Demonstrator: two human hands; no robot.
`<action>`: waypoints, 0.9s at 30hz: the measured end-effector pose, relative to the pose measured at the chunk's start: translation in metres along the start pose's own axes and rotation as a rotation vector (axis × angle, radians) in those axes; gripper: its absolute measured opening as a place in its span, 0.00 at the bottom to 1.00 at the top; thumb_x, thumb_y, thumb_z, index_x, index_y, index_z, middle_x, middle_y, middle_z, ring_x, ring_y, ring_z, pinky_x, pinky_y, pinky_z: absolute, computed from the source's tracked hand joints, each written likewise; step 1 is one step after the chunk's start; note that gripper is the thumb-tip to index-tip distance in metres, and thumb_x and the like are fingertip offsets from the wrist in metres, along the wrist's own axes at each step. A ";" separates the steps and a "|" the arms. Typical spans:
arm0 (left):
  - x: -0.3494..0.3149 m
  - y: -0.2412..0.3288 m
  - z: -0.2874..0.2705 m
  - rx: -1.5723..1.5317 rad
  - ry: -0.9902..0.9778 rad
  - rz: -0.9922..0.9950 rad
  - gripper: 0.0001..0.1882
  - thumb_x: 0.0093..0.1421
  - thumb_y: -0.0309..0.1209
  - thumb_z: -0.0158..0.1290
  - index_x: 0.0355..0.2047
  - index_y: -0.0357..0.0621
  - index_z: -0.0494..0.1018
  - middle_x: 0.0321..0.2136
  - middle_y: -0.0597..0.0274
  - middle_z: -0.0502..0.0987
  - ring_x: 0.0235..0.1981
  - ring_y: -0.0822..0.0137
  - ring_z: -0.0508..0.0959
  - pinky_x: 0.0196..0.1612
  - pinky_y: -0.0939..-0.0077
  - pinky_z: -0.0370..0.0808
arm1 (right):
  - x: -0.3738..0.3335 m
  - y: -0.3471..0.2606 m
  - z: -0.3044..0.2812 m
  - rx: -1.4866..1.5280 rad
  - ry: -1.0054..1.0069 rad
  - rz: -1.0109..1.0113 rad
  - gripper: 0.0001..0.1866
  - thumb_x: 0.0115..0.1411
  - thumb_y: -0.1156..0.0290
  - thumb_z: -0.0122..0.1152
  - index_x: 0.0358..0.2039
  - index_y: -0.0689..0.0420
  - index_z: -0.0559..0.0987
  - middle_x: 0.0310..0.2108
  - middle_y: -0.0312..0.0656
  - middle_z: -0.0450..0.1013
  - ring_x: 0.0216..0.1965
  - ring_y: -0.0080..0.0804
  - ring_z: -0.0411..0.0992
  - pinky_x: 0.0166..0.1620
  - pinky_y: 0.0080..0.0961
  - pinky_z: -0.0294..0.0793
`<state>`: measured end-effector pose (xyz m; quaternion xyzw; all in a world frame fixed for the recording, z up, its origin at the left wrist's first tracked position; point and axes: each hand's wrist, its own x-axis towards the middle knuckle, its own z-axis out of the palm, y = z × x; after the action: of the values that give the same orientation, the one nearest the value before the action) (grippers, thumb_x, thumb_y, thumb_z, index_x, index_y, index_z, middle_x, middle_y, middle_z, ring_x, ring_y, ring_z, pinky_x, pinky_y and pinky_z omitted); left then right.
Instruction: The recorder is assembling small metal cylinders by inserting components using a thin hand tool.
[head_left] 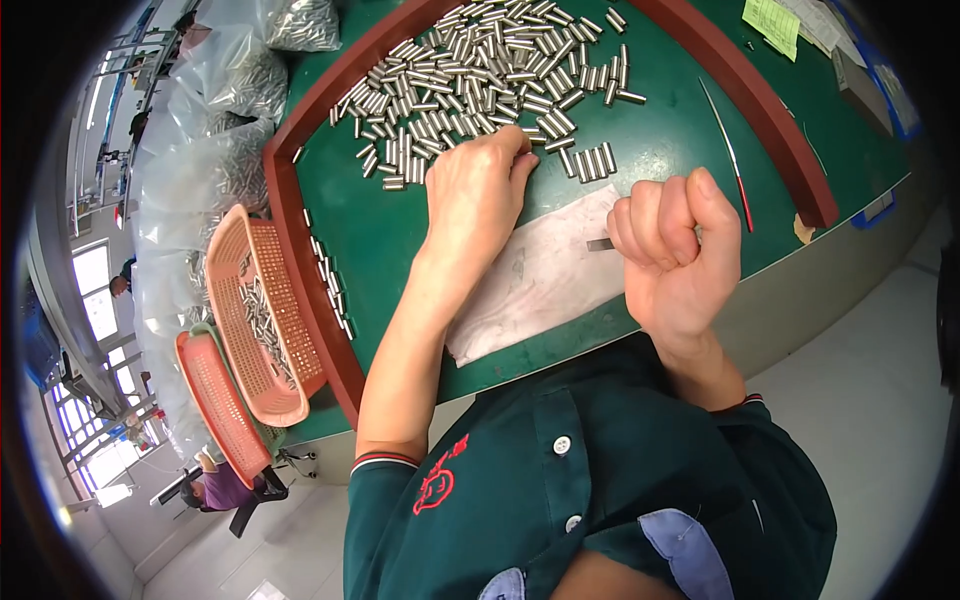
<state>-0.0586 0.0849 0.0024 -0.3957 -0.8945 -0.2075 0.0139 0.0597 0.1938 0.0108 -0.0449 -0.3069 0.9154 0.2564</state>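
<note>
A large heap of short, shiny metal pins (480,70) is spread on the green work surface. At the heap's near edge is my left hand (475,185), its fingers curled down and pressed together; what they pinch, if anything, is hidden. Just right of it, a few pins (595,162) stand in a neat row. My right hand (680,245) is a closed fist held above the right side of a stained whitish cloth (545,270). From its left side pokes the end of a flat grey metal strip (599,244); the remainder is covered by the fingers.
A red-brown raised border (315,270) frames the surface, with loose pins along its left inside. Tweezers with a red end (742,190) lie at right. Pink baskets (262,320) and clear bags of metal parts (240,80) stand left. Papers (772,28) lie far right.
</note>
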 end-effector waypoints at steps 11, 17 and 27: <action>-0.073 0.011 -0.027 -0.307 -0.183 0.190 0.08 0.41 0.19 0.55 0.25 0.39 0.73 0.13 0.59 0.64 0.16 0.61 0.66 0.21 0.71 0.63 | 0.002 0.006 0.002 -0.109 -0.032 0.020 0.22 0.60 0.64 0.30 0.08 0.50 0.52 0.07 0.29 0.47 0.11 0.18 0.40 0.18 0.19 0.44; -0.088 0.017 -0.023 -0.304 -0.049 -0.270 0.11 0.39 0.29 0.61 0.22 0.39 0.72 0.13 0.60 0.69 0.12 0.66 0.68 0.17 0.75 0.66 | 0.002 0.018 0.010 -0.091 -0.029 0.055 0.22 0.60 0.65 0.30 0.08 0.50 0.52 0.07 0.29 0.47 0.11 0.18 0.40 0.17 0.18 0.43; -0.080 0.018 -0.015 -0.348 -0.129 -0.288 0.06 0.44 0.26 0.57 0.22 0.38 0.72 0.12 0.60 0.68 0.12 0.65 0.68 0.18 0.74 0.65 | 0.011 0.027 0.013 -0.103 -0.022 0.165 0.22 0.60 0.65 0.32 0.08 0.50 0.52 0.06 0.29 0.47 0.10 0.17 0.39 0.15 0.18 0.41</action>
<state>0.0075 0.0336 0.0076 -0.2728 -0.8916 -0.3326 -0.1416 0.0352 0.1734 0.0065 -0.0730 -0.3518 0.9169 0.1740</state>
